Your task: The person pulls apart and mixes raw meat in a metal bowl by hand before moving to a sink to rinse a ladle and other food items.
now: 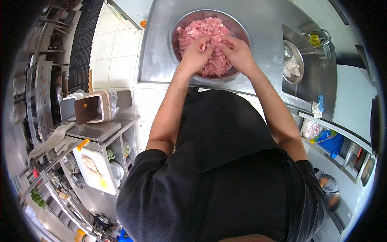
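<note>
A wide metal bowl (245,30) stands on the steel counter, filled with cut pieces of pink raw meat (205,28). My left hand (196,54) is over the left part of the meat, its fingers curled in around a piece near the middle. Opposite it, my right hand (238,53) has its thumb and fingers closed on meat at the same spot. The two thumbs come close together there. Fingertips are partly hidden by the meat and by the hands themselves.
Right of the bowl, a sink (312,74) holds a metal pan (301,60) with pale pieces in it. The steel counter (266,48) surrounds the bowl. At left stand plastic containers (105,105) and a white cutting board (94,169). Another person (330,183) is at far right.
</note>
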A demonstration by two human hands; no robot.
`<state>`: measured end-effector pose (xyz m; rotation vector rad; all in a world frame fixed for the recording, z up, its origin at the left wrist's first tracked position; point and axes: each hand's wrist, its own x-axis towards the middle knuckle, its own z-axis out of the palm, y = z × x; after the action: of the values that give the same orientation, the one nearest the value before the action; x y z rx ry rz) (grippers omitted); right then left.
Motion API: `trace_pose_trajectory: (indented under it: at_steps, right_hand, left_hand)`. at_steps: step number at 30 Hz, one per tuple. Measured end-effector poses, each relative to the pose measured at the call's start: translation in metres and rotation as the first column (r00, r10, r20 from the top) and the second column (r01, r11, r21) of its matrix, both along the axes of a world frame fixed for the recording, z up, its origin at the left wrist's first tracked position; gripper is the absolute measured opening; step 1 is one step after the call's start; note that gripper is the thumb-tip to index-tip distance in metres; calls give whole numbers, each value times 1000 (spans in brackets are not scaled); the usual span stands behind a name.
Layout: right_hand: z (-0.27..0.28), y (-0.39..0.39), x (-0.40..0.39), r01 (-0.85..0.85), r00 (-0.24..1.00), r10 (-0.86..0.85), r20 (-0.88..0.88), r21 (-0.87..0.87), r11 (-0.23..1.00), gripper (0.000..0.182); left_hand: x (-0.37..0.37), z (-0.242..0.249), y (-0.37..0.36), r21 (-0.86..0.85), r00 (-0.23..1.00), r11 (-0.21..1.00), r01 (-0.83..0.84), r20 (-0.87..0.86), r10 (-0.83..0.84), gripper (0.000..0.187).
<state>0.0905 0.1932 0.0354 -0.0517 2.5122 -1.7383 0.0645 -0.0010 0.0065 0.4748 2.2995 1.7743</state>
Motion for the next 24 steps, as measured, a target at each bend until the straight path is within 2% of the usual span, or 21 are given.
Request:
trace_pose_trajectory:
  at_steps: [2, 4, 6, 8, 11, 15, 17, 20, 24]
  right_hand:
    - [2, -1, 0, 48, 998, -44, 51, -85, 995, 31]
    - [0, -1, -3, 58, 998, -56, 30, -80, 995, 29]
    - [-2, -1, -4, 85, 996, -82, 33, -102, 991, 26]
    - [-4, -3, -5, 124, 991, -117, 58, -147, 981, 24]
    - [-10, -4, -10, 154, 986, -147, 73, -96, 983, 16]
    - [-14, -9, -13, 152, 988, -148, 39, -127, 980, 16]
    - [-13, -9, -13, 160, 987, -155, 44, -146, 976, 22]
    - [-14, -6, -15, 149, 989, -149, 1, -39, 988, 20]
    - [-4, -9, -15, 150, 988, -146, 46, -103, 983, 19]
  left_hand:
    - [-3, -17, 6, 65, 999, 997, -32, 32, 29, 44]
    - [-1, -9, 9, 89, 997, 994, -59, -40, 63, 46]
    - [2, 4, 10, 76, 972, 994, -81, -215, 95, 49]
    - [4, 11, 12, 8, 965, 995, -99, -243, 98, 51]
    - [5, 11, 14, -58, 956, 989, -133, -271, 112, 50]
    - [1, -1, 12, -141, 946, 984, -114, -317, 64, 47]
    - [1, 1, 9, -120, 963, 990, -77, -264, 43, 44]
    - [0, -1, 8, -68, 970, 996, -56, -240, 38, 41]
    - [0, 1, 8, -37, 970, 998, -51, -241, 41, 41]
